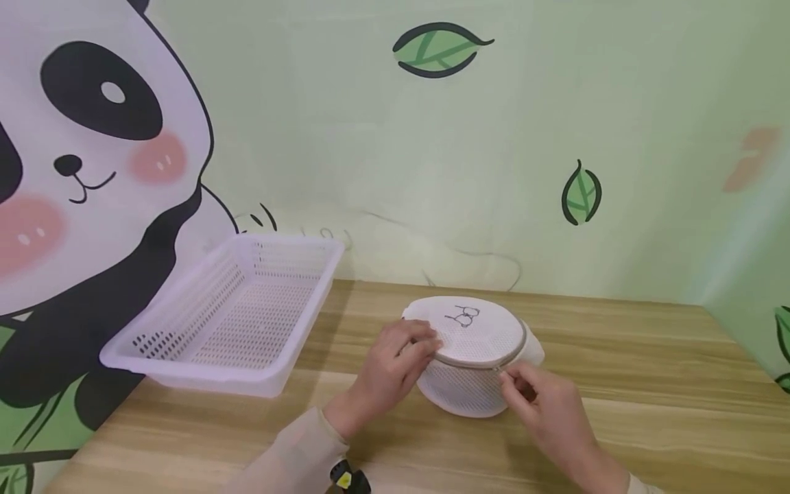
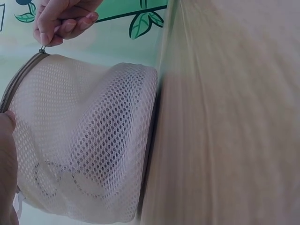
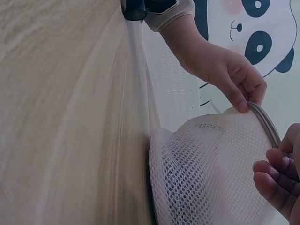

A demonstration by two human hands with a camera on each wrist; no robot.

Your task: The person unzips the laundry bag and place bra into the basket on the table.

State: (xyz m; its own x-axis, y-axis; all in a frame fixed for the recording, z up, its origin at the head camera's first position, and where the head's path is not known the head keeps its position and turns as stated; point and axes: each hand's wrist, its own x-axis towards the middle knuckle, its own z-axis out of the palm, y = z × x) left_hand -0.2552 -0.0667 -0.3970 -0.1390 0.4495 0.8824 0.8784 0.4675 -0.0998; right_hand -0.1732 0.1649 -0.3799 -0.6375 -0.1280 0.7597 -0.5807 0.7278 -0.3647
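Observation:
A white mesh laundry bag (image 1: 463, 394), round and drum-shaped, stands upright on the table with its flat lid (image 1: 487, 339) on top. Dark line drawing marks the lid, and a grey-brown zipper (image 2: 21, 77) runs round its rim. At the rim's left side my left hand (image 1: 391, 360) pinches the edge between thumb and fingers. My right hand (image 1: 549, 405) holds the small metal zipper pull (image 2: 42, 48) at the front right of the rim. Whether anything lies inside the bag cannot be told through the mesh. The zipper's far side is hidden.
A white perforated plastic basket (image 1: 278, 377) stands on the left of the wood-grain table (image 1: 617, 350). Behind the table rises a pale green wall (image 1: 345, 123) printed with a panda and leaves. A black device (image 1: 350, 478) is worn on the left wrist.

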